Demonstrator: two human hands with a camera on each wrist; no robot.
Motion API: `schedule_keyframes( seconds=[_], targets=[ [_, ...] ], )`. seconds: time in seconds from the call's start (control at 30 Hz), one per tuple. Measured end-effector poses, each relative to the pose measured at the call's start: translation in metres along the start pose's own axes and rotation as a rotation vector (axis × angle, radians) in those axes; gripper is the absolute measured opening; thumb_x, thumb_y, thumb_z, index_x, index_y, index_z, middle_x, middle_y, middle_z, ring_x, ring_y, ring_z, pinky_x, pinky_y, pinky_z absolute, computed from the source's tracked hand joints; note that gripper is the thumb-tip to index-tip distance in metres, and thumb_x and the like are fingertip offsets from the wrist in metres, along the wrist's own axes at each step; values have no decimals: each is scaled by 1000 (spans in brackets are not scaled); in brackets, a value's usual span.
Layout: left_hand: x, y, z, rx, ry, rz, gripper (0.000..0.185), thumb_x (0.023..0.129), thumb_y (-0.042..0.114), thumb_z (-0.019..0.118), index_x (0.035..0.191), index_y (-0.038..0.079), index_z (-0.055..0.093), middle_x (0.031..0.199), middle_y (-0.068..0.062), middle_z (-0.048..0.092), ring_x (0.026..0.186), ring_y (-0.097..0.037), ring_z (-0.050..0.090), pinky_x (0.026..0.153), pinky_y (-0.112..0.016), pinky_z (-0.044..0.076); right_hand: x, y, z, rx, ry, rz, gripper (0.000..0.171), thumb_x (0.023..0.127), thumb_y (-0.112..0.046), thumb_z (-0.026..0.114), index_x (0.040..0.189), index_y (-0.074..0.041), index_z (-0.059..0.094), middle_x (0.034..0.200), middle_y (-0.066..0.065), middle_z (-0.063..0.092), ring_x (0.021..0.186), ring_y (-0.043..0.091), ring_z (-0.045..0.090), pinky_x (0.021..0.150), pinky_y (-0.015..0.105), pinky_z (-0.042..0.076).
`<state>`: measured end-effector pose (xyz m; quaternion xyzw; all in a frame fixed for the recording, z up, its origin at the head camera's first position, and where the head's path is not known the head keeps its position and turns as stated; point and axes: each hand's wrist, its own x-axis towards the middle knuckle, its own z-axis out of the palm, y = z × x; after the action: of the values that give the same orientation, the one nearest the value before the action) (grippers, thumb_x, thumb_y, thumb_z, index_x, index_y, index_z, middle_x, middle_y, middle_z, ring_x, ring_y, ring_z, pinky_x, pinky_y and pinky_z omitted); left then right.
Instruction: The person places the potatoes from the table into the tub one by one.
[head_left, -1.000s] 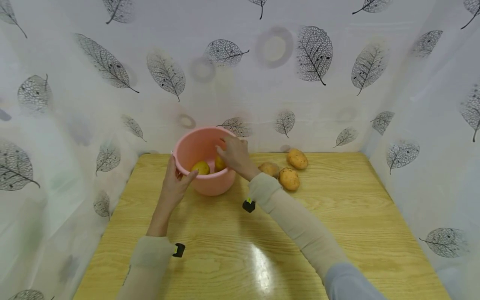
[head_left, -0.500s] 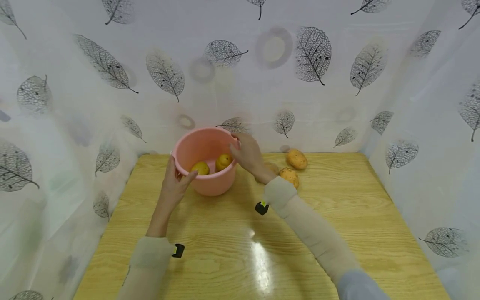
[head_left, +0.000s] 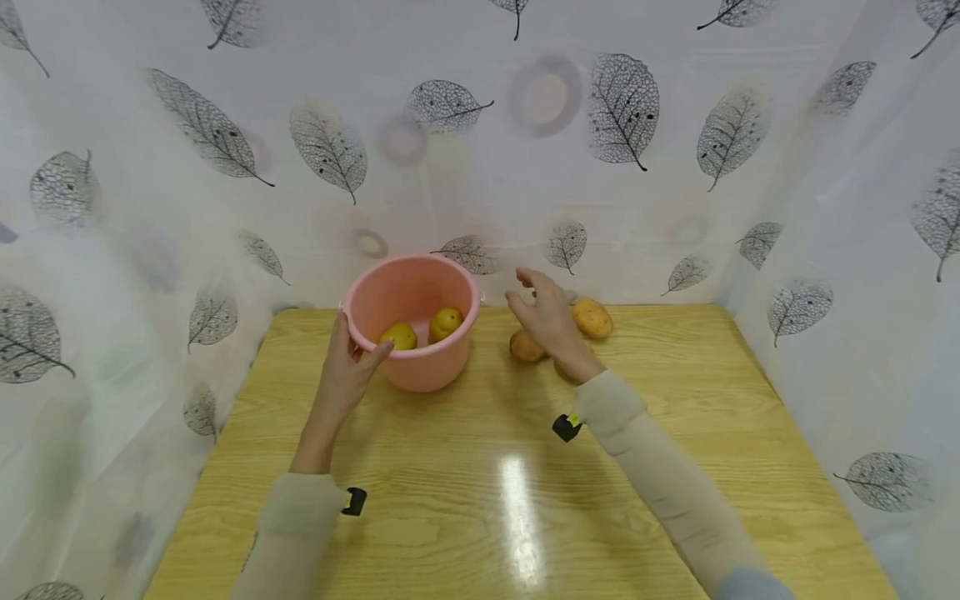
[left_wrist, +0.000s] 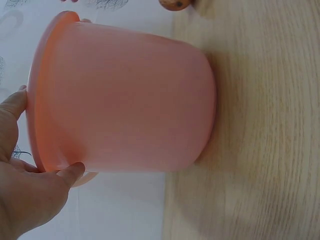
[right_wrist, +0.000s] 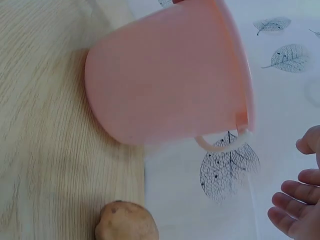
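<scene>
A pink bucket (head_left: pixel 431 371) stands upright at the back of the table, with two yellowish potatoes (head_left: pixel 446 323) inside it. My left hand (head_left: pixel 345 375) grips its rim at the left; in the left wrist view the thumb (left_wrist: pixel 74 172) and fingers lie around the edge. To the right of the bucket, my right hand (head_left: pixel 551 321) hovers over a small group of potatoes (head_left: pixel 527 346), holding nothing, its fingers loosely bent and apart. One potato (head_left: pixel 592 318) shows just behind that hand, and another is mostly hidden under it.
The wooden table (head_left: pixel 450 500) ends at a pale curtain (head_left: pixel 495 167) printed with dark leaves, which also runs along both sides. A white handle (right_wrist: pixel 220 147) hangs off the bucket's rim. Small black wrist cameras (head_left: pixel 567 427) sit on both wrists.
My right hand has come out of the bucket and moved right to above the potatoes, leaving a potato inside the bucket. My left hand has stayed on the rim.
</scene>
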<state>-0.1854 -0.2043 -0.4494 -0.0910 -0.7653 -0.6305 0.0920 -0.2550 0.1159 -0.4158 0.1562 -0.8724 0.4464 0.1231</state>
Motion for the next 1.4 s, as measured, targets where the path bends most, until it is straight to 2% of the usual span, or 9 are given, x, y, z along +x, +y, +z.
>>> schedule_keyframes(
  seconds=[0.2,0.43,0.73,1.0,1.13,1.27,1.4],
  targets=[
    [-1,0,-1,3,-1,-6,95,98,5,69,167,12,3,168,-19,15,151,-43,24,122,-62,23,-12,14,-18,6,5,27,51,104,-19,63,145,8,51,142,25,56,128,37,54,107,50,48],
    [-1,2,0,21,-1,-11,94,98,8,71,167,13,6,168,-16,18,151,-39,27,123,-58,26,-27,32,-43,-28,59,56,52,103,-22,64,145,7,52,141,25,57,121,41,57,102,53,51],
    [-1,2,0,19,2,-19,95,98,5,70,167,13,5,169,-15,16,152,-38,26,123,-57,25,-47,57,-67,-48,81,125,53,104,-20,63,147,8,49,143,27,55,126,44,54,105,57,48],
    [-5,28,1,1,-20,-42,92,100,8,68,165,1,3,167,-29,10,150,-50,20,123,-59,21,-65,70,-83,-62,101,162,58,104,-27,64,145,10,49,142,30,54,125,48,54,106,60,47],
    [-6,35,1,15,-19,-66,91,100,7,67,164,0,2,167,-29,10,151,-49,20,124,-56,21,-71,75,-88,-71,119,168,57,104,-26,65,144,11,50,141,32,54,124,49,55,106,60,47],
    [-4,29,1,14,-12,-73,92,99,4,68,164,0,4,167,-27,13,152,-45,22,124,-55,22,-75,79,-90,-75,118,174,58,104,-27,65,144,12,49,142,32,54,126,48,54,106,61,46],
    [-1,12,0,21,-3,-52,94,99,5,69,166,7,4,169,-20,14,152,-40,24,125,-54,23,-78,86,-88,-79,109,190,60,104,-30,64,145,11,49,143,31,53,127,47,53,106,62,46]
  ],
)
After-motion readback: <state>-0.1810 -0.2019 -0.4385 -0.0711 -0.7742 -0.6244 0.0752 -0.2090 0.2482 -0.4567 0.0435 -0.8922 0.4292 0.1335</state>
